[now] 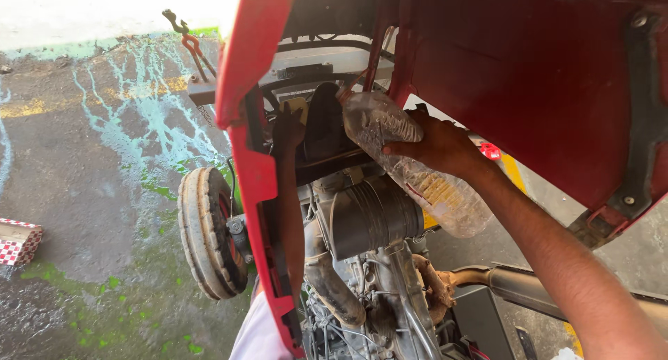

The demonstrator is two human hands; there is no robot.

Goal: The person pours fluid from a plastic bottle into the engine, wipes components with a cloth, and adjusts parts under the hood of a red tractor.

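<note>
Wet, green-streaked concrete floor (90,214) lies beneath a tractor with its red hood (529,74) raised. Nearest, the right hand (435,145) is wrapped around a clear plastic bottle (417,172), tipped neck-first toward the radiator area; if it drifts off the opening, liquid would likely spill over the engine (369,262) (hoses crowd below). The left hand (287,127) reaches past the hood's edge; its grip cannot be told. Farther left stands the front wheel (209,231).
</note>
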